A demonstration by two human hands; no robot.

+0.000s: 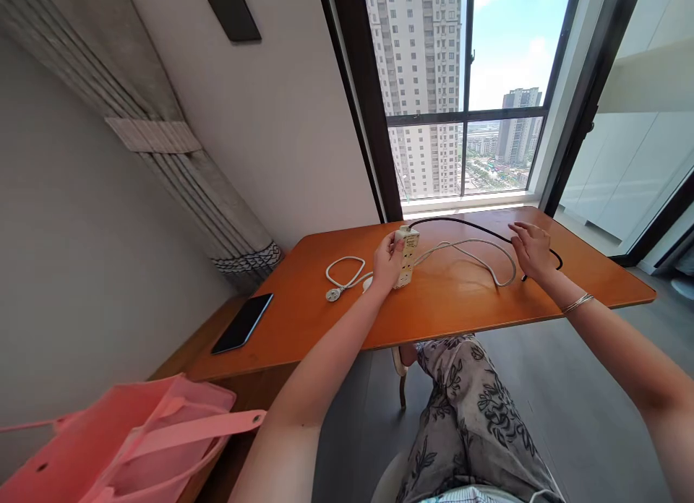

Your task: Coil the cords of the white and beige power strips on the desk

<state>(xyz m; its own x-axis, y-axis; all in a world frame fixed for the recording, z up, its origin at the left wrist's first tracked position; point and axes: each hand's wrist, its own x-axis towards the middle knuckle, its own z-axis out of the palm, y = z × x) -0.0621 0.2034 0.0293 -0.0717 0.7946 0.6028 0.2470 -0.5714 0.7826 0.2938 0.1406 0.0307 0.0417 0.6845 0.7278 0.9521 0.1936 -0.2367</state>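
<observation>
My left hand (pixel 387 261) is wrapped round the side of a cream power strip (pixel 406 256) that stands on edge on the orange table (pixel 444 308). The strip's white cord (pixel 477 257) loops across the table to the right, and another white loop with a plug (pixel 332 294) lies to the left. My right hand (pixel 530 248) hovers with fingers spread over a black cable (pixel 471 225) near the table's right side, touching or just above it.
A black phone (pixel 242 322) lies face up at the table's left end. A pink bag (pixel 124 438) sits at lower left. Behind the table are a tall window and a grey curtain (pixel 163 149). My patterned trousers show under the table.
</observation>
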